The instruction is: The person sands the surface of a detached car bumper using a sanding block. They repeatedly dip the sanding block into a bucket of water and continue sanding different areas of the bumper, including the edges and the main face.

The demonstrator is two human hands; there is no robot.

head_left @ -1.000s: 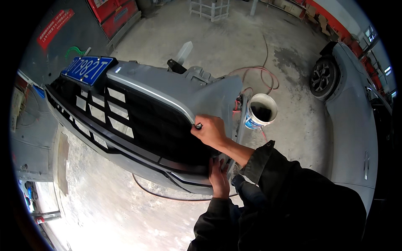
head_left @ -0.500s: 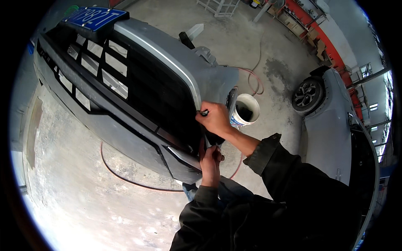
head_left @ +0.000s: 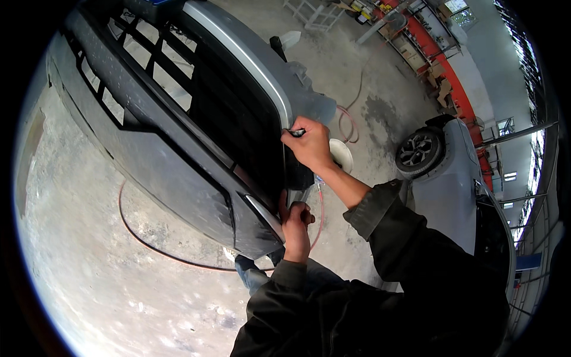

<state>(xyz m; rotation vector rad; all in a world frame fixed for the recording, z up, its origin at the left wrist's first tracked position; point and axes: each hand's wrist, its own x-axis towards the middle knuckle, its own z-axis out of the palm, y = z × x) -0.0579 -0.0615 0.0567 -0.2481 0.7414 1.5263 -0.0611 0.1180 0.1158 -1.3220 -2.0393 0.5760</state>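
Note:
A grey car bumper (head_left: 172, 172) with a black open grille (head_left: 148, 56) and a silver upper trim (head_left: 238, 53) slants across the left half. Against the lower end of that trim, my right hand (head_left: 312, 146) is closed in a pinch. A small dark, shiny thing shows at its fingertips; its kind is unclear. My left hand (head_left: 296, 231) is at the bumper's near right corner, beside a bright light-shaped insert (head_left: 262, 213). One finger points up along the edge and the others are curled. A thin pale line runs between both hands; I cannot tell whether it is held.
A white bucket (head_left: 341, 156) stands behind my right wrist, partly covered. A reddish hose (head_left: 172, 257) curves over the concrete floor under the bumper. At right is a silver car body with a wheel (head_left: 419, 153). Cluttered red shelving (head_left: 449, 77) lines the far wall.
The view has shifted, so the bumper sits higher and the plate is mostly cut off. My right hand has moved up along the trim, away from my left hand, which stays at the corner.

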